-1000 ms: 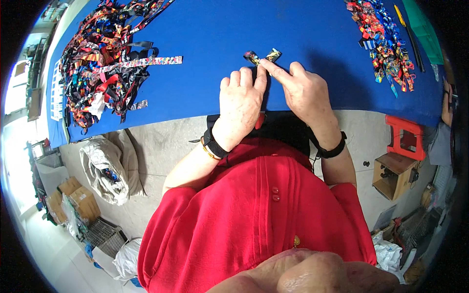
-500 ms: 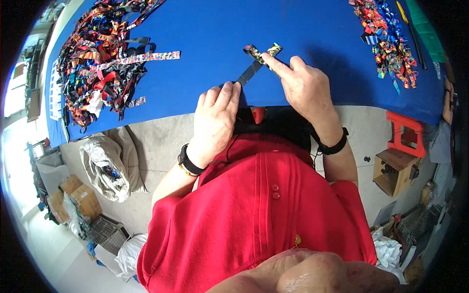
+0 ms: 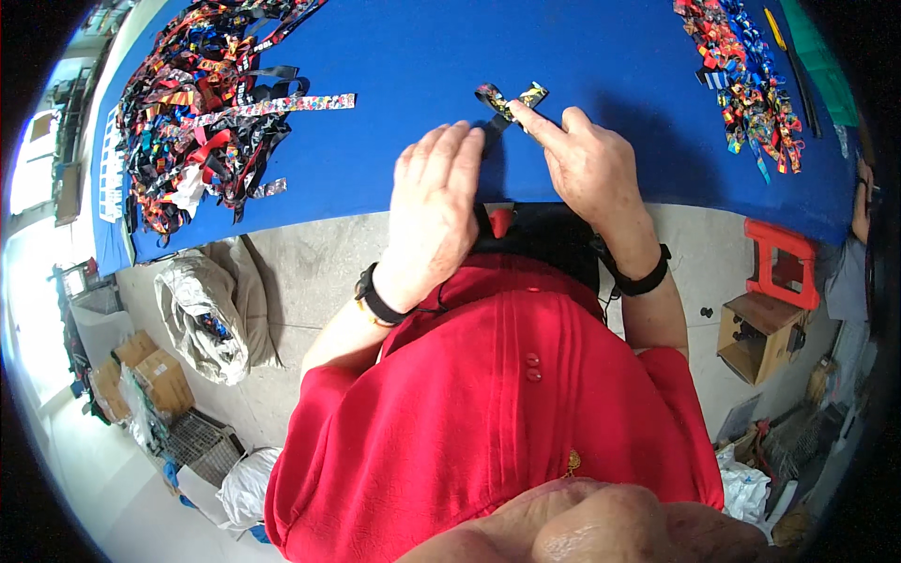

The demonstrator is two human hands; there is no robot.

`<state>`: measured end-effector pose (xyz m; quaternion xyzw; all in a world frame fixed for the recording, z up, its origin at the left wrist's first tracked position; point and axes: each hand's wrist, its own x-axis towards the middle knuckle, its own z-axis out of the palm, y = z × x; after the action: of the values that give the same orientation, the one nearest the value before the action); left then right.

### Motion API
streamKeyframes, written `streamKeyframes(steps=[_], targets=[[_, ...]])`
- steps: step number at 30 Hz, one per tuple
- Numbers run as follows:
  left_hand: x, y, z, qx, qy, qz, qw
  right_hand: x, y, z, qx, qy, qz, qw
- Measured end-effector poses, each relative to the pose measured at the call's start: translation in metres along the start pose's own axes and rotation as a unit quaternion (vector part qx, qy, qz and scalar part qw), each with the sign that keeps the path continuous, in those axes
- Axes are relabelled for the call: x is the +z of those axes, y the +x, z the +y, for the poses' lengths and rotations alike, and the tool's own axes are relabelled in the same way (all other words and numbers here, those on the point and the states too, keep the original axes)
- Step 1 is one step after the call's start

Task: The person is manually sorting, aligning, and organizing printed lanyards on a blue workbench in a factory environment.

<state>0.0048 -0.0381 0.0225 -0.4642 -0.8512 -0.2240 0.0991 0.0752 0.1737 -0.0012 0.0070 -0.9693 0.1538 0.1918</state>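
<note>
A narrow black ribbon with a yellow-and-white pattern (image 3: 531,97) lies on the blue tabletop, bent into a small loop with its ends crossing. One outstretched digit of my right hand (image 3: 591,169) presses on the crossing and pins the ribbon down, while the other fingers are curled under. My left hand (image 3: 436,192) is flat, fingers straight and side by side. Its fingertips lie at the plain black tail of the ribbon and partly cover it, so whether they touch it is unclear.
A large tangled heap of patterned ribbons (image 3: 202,113) spreads over the table's left side. Looped, colourful ribbons (image 3: 741,89) lie in rows at the right, beside a long dark tool with a yellow end (image 3: 793,70). Below stand a pale sack (image 3: 202,314), a red stool (image 3: 784,263) and a cardboard box (image 3: 755,338).
My left hand has moved up and right along the ribbon's tail toward the crossing, its fingers straightening. My right hand stays almost in place on the ribbon.
</note>
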Motion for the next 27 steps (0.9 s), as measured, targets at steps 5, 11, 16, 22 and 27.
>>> streamKeyframes(steps=[5,11,16,22,27], targets=[[0.04,0.014,0.005,0.022,-0.016,-0.008,1.0,0.002,0.0,0.001,-0.014,0.0,0.017,1.0],[0.057,0.016,0.002,0.015,0.036,-0.023,0.999,0.002,0.0,0.002,-0.013,0.025,0.035,0.999],[0.057,0.017,0.004,0.032,0.076,-0.036,0.996,0.001,-0.006,0.005,0.005,0.028,0.039,0.999],[0.055,0.019,0.011,0.022,0.093,-0.032,0.995,-0.006,-0.016,0.006,-0.003,-0.004,0.017,1.0],[0.055,0.019,0.006,0.04,0.089,-0.042,0.994,-0.017,-0.031,0.005,0.01,-0.026,-0.012,1.0]])
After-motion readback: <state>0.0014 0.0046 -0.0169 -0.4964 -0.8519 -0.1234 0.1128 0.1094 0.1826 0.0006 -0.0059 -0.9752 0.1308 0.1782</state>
